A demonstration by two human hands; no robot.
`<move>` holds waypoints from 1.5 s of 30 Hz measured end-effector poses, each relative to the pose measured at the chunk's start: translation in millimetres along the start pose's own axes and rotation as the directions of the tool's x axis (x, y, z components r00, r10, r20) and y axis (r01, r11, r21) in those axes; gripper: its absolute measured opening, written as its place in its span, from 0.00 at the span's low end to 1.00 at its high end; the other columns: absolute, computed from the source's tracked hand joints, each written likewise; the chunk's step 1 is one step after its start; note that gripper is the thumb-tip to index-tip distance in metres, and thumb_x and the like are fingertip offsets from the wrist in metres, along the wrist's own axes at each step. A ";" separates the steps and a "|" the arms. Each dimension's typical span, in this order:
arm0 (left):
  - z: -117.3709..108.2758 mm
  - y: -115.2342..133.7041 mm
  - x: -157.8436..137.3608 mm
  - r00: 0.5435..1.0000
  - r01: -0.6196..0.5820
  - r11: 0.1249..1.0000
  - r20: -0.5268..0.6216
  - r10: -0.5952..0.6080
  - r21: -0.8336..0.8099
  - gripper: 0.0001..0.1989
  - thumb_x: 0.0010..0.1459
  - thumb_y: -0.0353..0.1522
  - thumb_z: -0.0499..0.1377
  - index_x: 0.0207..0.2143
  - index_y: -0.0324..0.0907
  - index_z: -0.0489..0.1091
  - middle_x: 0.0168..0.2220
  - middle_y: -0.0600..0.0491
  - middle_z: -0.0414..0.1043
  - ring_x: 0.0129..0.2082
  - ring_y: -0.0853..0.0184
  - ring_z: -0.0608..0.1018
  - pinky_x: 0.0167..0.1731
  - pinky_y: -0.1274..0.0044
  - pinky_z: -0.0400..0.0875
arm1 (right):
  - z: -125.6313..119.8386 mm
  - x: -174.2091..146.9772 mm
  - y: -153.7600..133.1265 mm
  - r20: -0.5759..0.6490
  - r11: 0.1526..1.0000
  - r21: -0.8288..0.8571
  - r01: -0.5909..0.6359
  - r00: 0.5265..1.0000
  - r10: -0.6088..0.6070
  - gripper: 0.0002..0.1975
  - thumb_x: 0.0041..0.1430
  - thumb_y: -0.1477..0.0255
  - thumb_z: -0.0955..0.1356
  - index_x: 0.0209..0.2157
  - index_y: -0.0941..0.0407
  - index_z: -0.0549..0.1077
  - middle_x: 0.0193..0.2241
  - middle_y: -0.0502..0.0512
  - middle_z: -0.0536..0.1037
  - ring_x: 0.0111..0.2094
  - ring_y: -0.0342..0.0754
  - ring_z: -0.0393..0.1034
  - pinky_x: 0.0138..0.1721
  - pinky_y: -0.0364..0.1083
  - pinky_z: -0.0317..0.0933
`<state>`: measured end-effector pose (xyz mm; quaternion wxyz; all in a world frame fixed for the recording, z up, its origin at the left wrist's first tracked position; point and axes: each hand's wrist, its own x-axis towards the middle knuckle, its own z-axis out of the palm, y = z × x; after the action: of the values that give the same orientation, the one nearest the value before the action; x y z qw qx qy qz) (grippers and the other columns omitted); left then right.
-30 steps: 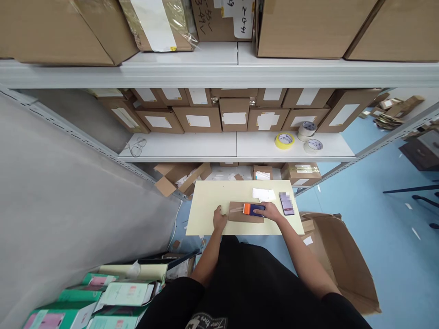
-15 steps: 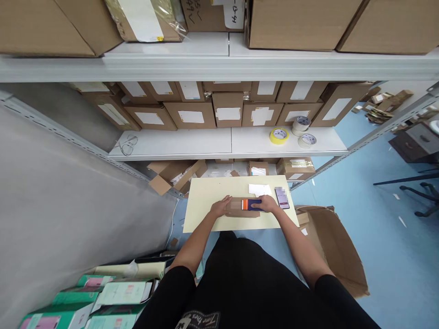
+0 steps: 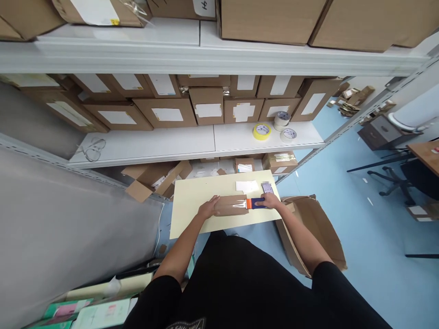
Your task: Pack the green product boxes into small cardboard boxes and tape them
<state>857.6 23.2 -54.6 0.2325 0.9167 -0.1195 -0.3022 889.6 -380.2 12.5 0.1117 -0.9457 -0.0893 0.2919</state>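
Note:
A small flat cardboard box [image 3: 228,209] lies on the pale yellow board in front of me. My left hand [image 3: 207,208] grips its left end, with fingers over the far edge. My right hand [image 3: 269,201] is wrapped round the dark blue handle of an orange-and-blue tape dispenser [image 3: 249,204], at the box's right end. From the orange head a shiny strip of clear tape [image 3: 239,204] runs leftward over the top of the box. Just beyond my right hand lies a phone [image 3: 267,187], partly hidden, and white paper [image 3: 247,186] lies left of it.
The yellow board [image 3: 188,192] stands before a white shelf [image 3: 154,145] with labelled boxes, a yellow tape roll [image 3: 261,131] and other tape rolls. An open carton [image 3: 313,228] sits on the floor at right, another [image 3: 154,178] at left. Green boxes [image 3: 68,308] are stacked lower left.
My right hand has moved the tape dispenser rightward from over the box to its right end, baring a shiny strip of tape. My left hand still holds the box. The view has turned right.

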 end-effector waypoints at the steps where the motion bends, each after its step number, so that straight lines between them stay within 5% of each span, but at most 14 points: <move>1: -1.2 0.6 -0.6 1.000 -0.003 1.000 -0.001 0.003 0.005 0.48 0.55 0.39 0.65 0.74 0.55 0.46 0.77 0.56 0.38 0.69 0.56 0.65 0.63 0.70 0.62 | -0.7 1.0 3.4 -0.001 1.000 0.008 -0.002 1.000 0.002 0.30 0.56 0.40 0.68 0.34 0.54 0.81 0.35 0.59 0.83 0.38 0.54 0.76 0.33 0.44 0.56; 6: -6.1 5.5 -0.4 1.000 0.016 0.999 0.002 -0.016 0.049 0.47 0.55 0.41 0.65 0.73 0.57 0.47 0.76 0.57 0.40 0.69 0.53 0.64 0.63 0.67 0.62 | -3.6 4.8 12.0 -0.012 0.999 0.041 -0.023 1.000 0.023 0.29 0.56 0.40 0.69 0.35 0.54 0.81 0.37 0.59 0.83 0.40 0.54 0.76 0.33 0.43 0.58; 10: -6.7 17.5 5.0 0.998 0.056 0.981 -0.004 -0.056 0.184 0.52 0.50 0.39 0.69 0.73 0.58 0.48 0.76 0.56 0.39 0.75 0.46 0.46 0.67 0.58 0.55 | -4.8 1.7 9.4 -0.030 0.999 0.024 -0.045 0.999 0.046 0.30 0.55 0.40 0.70 0.36 0.54 0.81 0.36 0.59 0.83 0.41 0.55 0.76 0.35 0.44 0.59; 14: -9.9 33.2 13.6 0.990 -0.137 0.950 0.047 0.129 0.280 0.52 0.46 0.35 0.71 0.71 0.61 0.52 0.76 0.58 0.40 0.75 0.46 0.37 0.69 0.54 0.46 | -6.5 -6.2 7.4 -0.008 0.998 0.037 -0.048 0.999 0.048 0.29 0.55 0.40 0.69 0.35 0.53 0.81 0.35 0.58 0.83 0.39 0.55 0.76 0.34 0.44 0.59; 19: -14.7 58.3 29.3 0.986 -0.142 0.958 0.121 0.115 0.251 0.48 0.44 0.40 0.73 0.67 0.55 0.60 0.74 0.50 0.51 0.74 0.45 0.48 0.66 0.57 0.55 | -5.5 -8.6 6.2 -0.027 0.997 0.042 -0.063 0.998 0.065 0.30 0.55 0.40 0.70 0.37 0.54 0.81 0.36 0.61 0.83 0.41 0.56 0.76 0.36 0.45 0.59; 22: -9.7 80.9 36.4 0.997 -0.065 0.959 0.062 0.049 0.276 0.48 0.41 0.49 0.74 0.63 0.48 0.64 0.68 0.41 0.62 0.71 0.42 0.57 0.64 0.57 0.59 | -3.0 -6.1 5.0 -0.032 0.997 0.037 -0.075 0.997 0.076 0.30 0.54 0.40 0.70 0.38 0.54 0.81 0.37 0.61 0.83 0.42 0.57 0.77 0.37 0.45 0.60; 25: 0.8 102.8 41.5 0.999 0.052 0.952 -0.002 -0.054 0.301 0.50 0.40 0.47 0.75 0.64 0.41 0.63 0.59 0.34 0.69 0.64 0.41 0.67 0.59 0.58 0.66 | -0.1 -3.9 4.9 -0.037 0.996 0.040 -0.081 0.996 0.082 0.31 0.54 0.40 0.70 0.39 0.54 0.82 0.39 0.61 0.83 0.43 0.57 0.77 0.38 0.45 0.61; 29: 13.1 114.4 47.0 0.995 0.093 0.944 0.012 -0.102 0.315 0.57 0.43 0.42 0.75 0.71 0.46 0.51 0.65 0.33 0.63 0.62 0.38 0.68 0.55 0.58 0.68 | 3.6 -2.5 6.3 -0.025 0.995 0.030 -0.097 0.995 0.098 0.31 0.54 0.41 0.70 0.42 0.54 0.82 0.41 0.62 0.83 0.44 0.57 0.77 0.39 0.45 0.62; 34: 19.2 107.7 51.2 0.994 -0.074 0.956 0.102 0.047 0.282 0.52 0.48 0.44 0.72 0.72 0.57 0.50 0.76 0.48 0.44 0.72 0.34 0.50 0.66 0.49 0.51 | 6.4 -2.2 8.0 -0.017 0.996 0.023 -0.090 0.996 0.091 0.31 0.55 0.40 0.70 0.41 0.54 0.81 0.41 0.62 0.83 0.44 0.56 0.77 0.38 0.45 0.62; 39: 22.4 109.1 54.8 0.996 -0.054 0.969 0.079 0.036 0.241 0.62 0.38 0.48 0.75 0.72 0.53 0.50 0.75 0.44 0.46 0.72 0.32 0.48 0.67 0.48 0.48 | 7.7 -1.8 8.5 -0.031 0.996 0.039 -0.083 0.996 0.084 0.33 0.55 0.38 0.68 0.39 0.54 0.81 0.39 0.61 0.83 0.43 0.56 0.77 0.37 0.44 0.61; 45: 26.0 112.3 50.7 0.999 -0.035 0.966 0.020 0.031 0.255 0.56 0.42 0.48 0.73 0.71 0.57 0.52 0.74 0.48 0.50 0.70 0.38 0.55 0.66 0.53 0.53 | 7.5 1.8 12.6 -0.012 0.996 0.056 -0.076 0.997 0.076 0.32 0.54 0.39 0.69 0.40 0.54 0.81 0.38 0.60 0.83 0.43 0.55 0.76 0.38 0.44 0.61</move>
<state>873.0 -101.2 -42.4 0.1165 0.9345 -0.1742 -0.2876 888.1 -390.6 2.2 0.1272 -0.9470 -0.0443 0.2918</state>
